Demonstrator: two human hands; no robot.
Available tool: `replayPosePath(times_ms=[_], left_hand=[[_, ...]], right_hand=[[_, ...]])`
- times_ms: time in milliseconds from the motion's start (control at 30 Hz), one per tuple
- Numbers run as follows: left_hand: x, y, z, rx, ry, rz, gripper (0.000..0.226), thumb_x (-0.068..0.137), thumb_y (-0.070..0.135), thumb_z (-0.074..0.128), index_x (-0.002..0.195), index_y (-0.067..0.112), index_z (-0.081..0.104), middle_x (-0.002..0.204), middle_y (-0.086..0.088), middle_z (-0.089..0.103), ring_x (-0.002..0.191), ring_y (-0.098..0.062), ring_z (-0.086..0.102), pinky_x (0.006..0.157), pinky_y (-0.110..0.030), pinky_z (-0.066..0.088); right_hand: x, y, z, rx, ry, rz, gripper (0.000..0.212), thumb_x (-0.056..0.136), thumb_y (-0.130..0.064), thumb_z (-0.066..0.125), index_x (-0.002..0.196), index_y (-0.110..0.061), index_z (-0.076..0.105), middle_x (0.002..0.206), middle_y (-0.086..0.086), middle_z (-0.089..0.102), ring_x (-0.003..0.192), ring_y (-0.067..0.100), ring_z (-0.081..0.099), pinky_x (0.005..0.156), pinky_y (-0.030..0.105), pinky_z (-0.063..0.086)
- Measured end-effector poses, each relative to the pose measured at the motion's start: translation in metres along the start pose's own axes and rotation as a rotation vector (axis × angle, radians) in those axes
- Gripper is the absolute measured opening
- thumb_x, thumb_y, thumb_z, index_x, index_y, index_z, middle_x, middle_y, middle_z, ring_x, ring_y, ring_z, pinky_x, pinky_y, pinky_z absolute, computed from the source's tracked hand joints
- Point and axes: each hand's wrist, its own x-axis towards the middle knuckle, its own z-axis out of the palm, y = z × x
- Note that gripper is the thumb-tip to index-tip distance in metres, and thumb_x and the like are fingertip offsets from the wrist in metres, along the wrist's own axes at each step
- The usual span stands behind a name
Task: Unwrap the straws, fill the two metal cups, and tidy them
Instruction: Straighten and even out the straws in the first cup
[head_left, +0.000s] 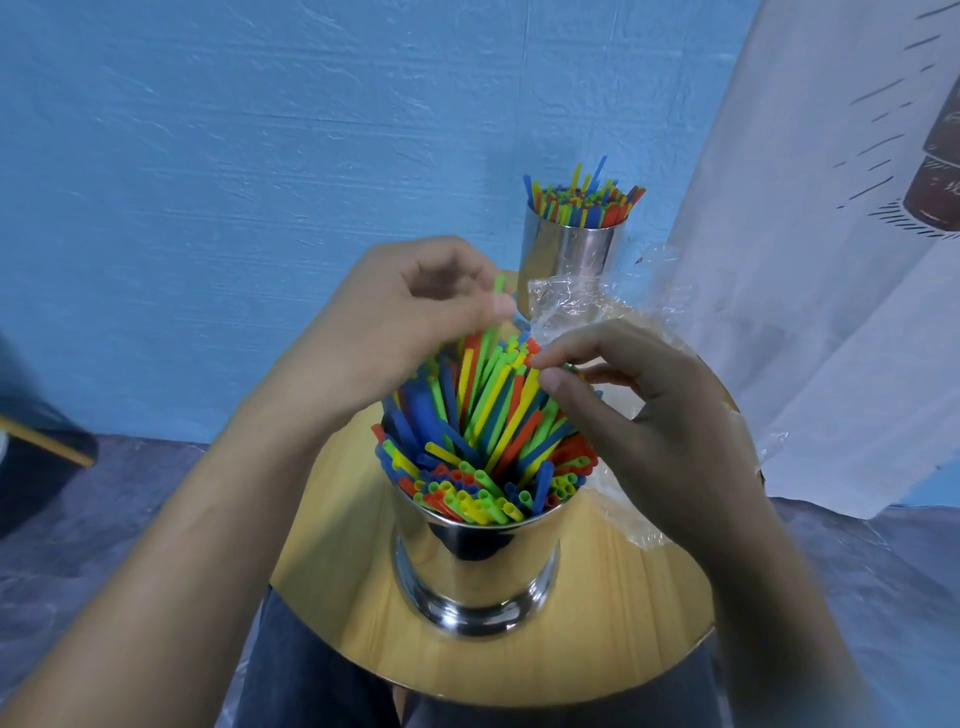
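**Both hands busy over the near cup of straws**

So the left hand (395, 322) has its fingers curled in and is pinching a single green straw (498, 285) between thumb and fingertips. The straw pokes up past the fingers, a bit blurry. The right hand (670, 415) is curled too, with thumb and forefinger pinching the top ends of the bundle of straws (483, 415) just under the left hand's fingers.

That bundle stands in the near metal cup (478, 566), directly below and between both hands. It's packed full of blue, green, yellow and red, with the taller straws leaning away toward the fingertips.

Beyond the right hand's knuckles lies the crumpled clear plastic wrap (571, 301), and more of it trails under that wrist. Past the wrap, well away from both hands, the far metal cup (571, 249) stands with its own straws (582, 200) upright in it.

Everything sits on a round wooden table (623, 623) under the forearms.
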Motion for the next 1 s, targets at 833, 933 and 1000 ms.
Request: replayPosePath(times_ms=[833, 933, 1000], left_hand=[[-0.017, -0.022, -0.011, -0.725, 0.577, -0.027, 0.008, 0.101, 0.013, 0.063, 0.1, 0.017, 0.056, 0.095, 0.001, 0.074, 0.083, -0.017, 0.072, 0.076, -0.026, 0.057], [-0.021, -0.026, -0.009, -0.58, 0.547, -0.086, 0.01, 0.097, 0.019, 0.067, 0.093, 0.02, 0.059, 0.095, 0.0, 0.078, 0.085, -0.018, 0.075, 0.074, -0.027, 0.057], [-0.023, -0.028, -0.01, -0.454, 0.502, -0.131, 0.015, 0.091, 0.029, 0.072, 0.088, 0.021, 0.06, 0.092, -0.001, 0.079, 0.086, -0.019, 0.076, 0.074, -0.028, 0.055]], right_hand=[[0.002, 0.001, 0.001, 0.285, 0.227, 0.015, 0.018, 0.098, -0.012, 0.067, 0.103, -0.028, 0.072, 0.091, -0.007, 0.076, 0.092, 0.013, 0.073, 0.079, 0.022, 0.056], [0.004, -0.003, 0.0, 0.464, 0.263, 0.029, 0.013, 0.09, -0.02, 0.072, 0.103, -0.021, 0.072, 0.089, 0.0, 0.076, 0.088, 0.019, 0.072, 0.081, 0.03, 0.056], [0.005, -0.003, -0.001, 0.579, 0.302, 0.042, 0.015, 0.086, -0.024, 0.072, 0.101, -0.019, 0.072, 0.085, 0.0, 0.076, 0.086, 0.02, 0.07, 0.083, 0.033, 0.056]])
